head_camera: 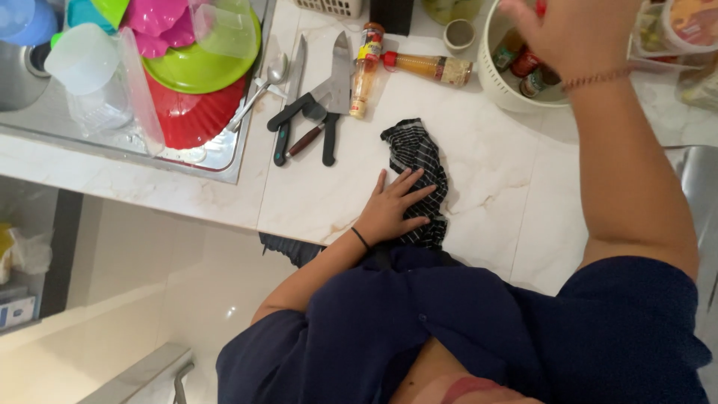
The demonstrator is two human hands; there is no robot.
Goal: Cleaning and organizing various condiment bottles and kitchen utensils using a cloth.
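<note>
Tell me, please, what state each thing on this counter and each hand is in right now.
Left hand: flat, fingers spread, pressing on the cloth.
Striped cloth: crumpled on the marble counter.
Right hand: raised over the white tub, pinching something small and red.
Sauce bottles: capped, lying down.
Knives: lying flat.

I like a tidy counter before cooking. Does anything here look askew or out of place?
Two sauce bottles lie on their sides beside the white bowl, and the striped cloth sits crumpled under the left hand. No spill shows.
</note>
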